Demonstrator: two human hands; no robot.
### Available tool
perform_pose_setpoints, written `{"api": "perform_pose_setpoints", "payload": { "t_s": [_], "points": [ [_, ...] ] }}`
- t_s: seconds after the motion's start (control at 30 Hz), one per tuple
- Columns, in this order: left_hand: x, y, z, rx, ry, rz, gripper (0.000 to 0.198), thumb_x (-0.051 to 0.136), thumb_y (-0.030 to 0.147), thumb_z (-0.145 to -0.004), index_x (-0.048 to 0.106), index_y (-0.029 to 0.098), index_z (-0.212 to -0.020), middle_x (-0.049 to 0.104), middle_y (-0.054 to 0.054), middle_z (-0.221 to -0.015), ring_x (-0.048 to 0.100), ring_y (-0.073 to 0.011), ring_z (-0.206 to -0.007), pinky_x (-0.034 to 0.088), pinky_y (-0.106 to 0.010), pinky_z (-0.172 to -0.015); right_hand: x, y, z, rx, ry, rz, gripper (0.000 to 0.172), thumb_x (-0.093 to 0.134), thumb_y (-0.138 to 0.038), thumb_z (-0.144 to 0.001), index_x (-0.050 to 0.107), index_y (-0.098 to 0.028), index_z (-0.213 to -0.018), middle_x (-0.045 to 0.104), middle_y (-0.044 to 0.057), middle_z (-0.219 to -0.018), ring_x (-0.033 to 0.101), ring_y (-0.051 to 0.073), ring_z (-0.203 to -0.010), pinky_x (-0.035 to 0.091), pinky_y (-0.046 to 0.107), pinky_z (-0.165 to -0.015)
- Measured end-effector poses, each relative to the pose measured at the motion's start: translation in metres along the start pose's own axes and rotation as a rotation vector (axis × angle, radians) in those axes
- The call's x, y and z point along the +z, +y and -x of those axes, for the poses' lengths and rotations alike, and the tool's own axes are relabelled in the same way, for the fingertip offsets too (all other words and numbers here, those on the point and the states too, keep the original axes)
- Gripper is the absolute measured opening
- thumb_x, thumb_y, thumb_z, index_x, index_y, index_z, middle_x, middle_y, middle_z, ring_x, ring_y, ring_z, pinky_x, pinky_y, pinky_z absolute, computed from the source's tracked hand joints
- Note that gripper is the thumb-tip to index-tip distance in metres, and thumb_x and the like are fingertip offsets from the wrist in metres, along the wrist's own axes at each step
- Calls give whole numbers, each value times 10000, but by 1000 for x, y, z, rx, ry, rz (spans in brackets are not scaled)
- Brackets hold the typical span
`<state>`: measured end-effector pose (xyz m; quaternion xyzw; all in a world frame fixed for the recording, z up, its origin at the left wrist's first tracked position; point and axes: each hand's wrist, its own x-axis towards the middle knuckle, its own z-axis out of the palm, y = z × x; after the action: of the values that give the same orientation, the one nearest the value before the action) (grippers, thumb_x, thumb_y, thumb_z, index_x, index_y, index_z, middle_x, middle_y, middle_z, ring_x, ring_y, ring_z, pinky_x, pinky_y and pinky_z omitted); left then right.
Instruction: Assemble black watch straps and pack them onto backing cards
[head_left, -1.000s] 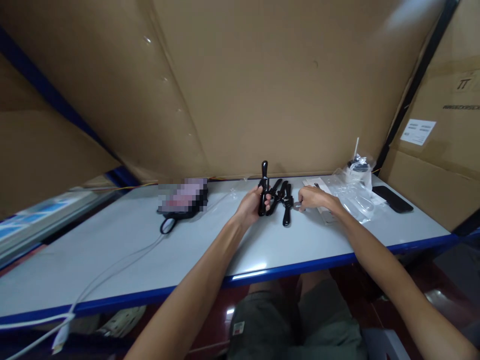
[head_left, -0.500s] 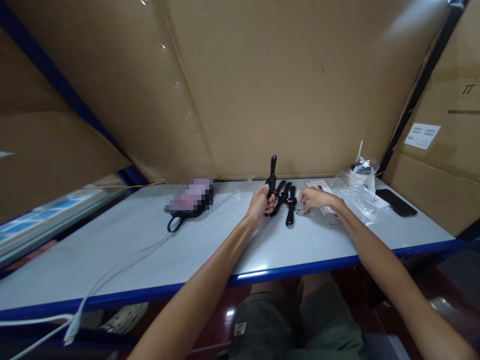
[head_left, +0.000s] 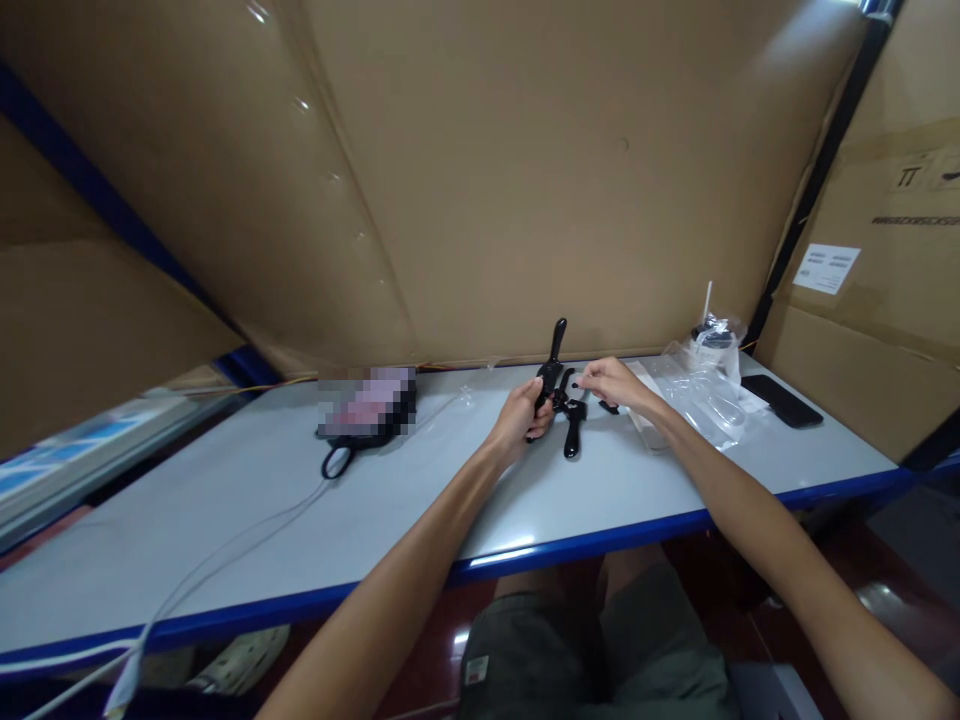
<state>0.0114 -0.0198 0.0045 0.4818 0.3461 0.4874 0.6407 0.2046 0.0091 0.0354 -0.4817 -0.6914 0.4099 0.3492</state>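
My left hand (head_left: 521, 418) is closed round a black strap-like piece (head_left: 553, 352) and holds it upright above the white table (head_left: 262, 500). Right beside it, my right hand (head_left: 611, 381) pinches a small round part (head_left: 576, 384) just above the table. More black strap pieces (head_left: 572, 430) lie flat on the table between and below the two hands.
A white packet (head_left: 651, 420) and crumpled clear plastic bags (head_left: 701, 395) lie to the right, with a dark phone (head_left: 780, 400) beyond. A black pouch with a loop (head_left: 352, 435) and a white cable (head_left: 210, 565) sit left. Cardboard walls (head_left: 525, 180) close in the back.
My right hand has lifted from the table and moved left toward the upright strap, with the small round part in its fingers. The left hand has tilted the strap slightly right.
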Motion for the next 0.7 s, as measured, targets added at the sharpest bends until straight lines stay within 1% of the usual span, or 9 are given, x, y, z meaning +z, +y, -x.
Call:
{"api": "perform_pose_setpoints", "payload": {
  "t_s": [0.1, 0.2, 0.33, 0.43, 0.5, 0.57, 0.7],
  "points": [
    [0, -1, 0, -5, -47, -6, 335, 569, 460, -971, 454, 192, -806, 372, 83, -539, 241, -39, -365, 151, -146, -336, 6, 1, -2, -59, -26, -122, 251, 645, -305, -896, 547, -186, -697, 477, -89, -452, 365, 59, -344, 268, 186, -367],
    [2, -1, 1, -13, -70, -20, 339, 575, 475, -965, 460, 192, -815, 374, 83, -536, 237, -38, -362, 150, -143, -338, 7, 2, -1, -92, -81, -170, 249, 647, -310, -901, 554, -183, -708, 497, -82, -464, 390, 63, -352, 291, 180, -362],
    [5, -2, 2, -33, -88, -50, 388, 555, 536, -962, 455, 194, -807, 375, 82, -533, 226, -34, -361, 134, -140, -341, 6, 2, 0, -85, -149, -217, 221, 638, -270, -893, 553, -177, -711, 529, -70, -490, 426, 64, -374, 326, 173, -373],
    [6, -1, 3, -23, -107, -79, 370, 613, 514, -939, 479, 187, -828, 369, 89, -540, 234, -30, -367, 134, -134, -346, 5, 1, 3, -52, -196, -309, 152, 658, -231, -861, 577, -167, -749, 592, -42, -564, 490, 78, -432, 383, 180, -402],
    [6, -1, 2, -7, -102, -72, 339, 665, 468, -916, 487, 187, -848, 374, 93, -548, 241, -27, -369, 142, -131, -350, 5, 0, 4, -47, -193, -362, 99, 675, -211, -847, 610, -156, -796, 628, -23, -613, 523, 84, -473, 404, 178, -416],
    [6, -1, 2, 10, -91, -58, 324, 672, 447, -912, 484, 191, -852, 377, 94, -549, 242, -28, -368, 144, -131, -352, 6, 0, 3, -51, -166, -380, 96, 682, -210, -855, 624, -149, -809, 648, -10, -640, 536, 82, -492, 413, 170, -418],
    [6, -2, 2, 33, -82, -62, 320, 646, 455, -924, 474, 197, -846, 374, 96, -544, 238, -30, -362, 140, -133, -352, 9, 0, 1, -10, -120, -342, 225, 677, -259, -909, 597, -149, -729, 661, 7, -627, 539, 75, -467, 422, 158, -400]
  ]
}}
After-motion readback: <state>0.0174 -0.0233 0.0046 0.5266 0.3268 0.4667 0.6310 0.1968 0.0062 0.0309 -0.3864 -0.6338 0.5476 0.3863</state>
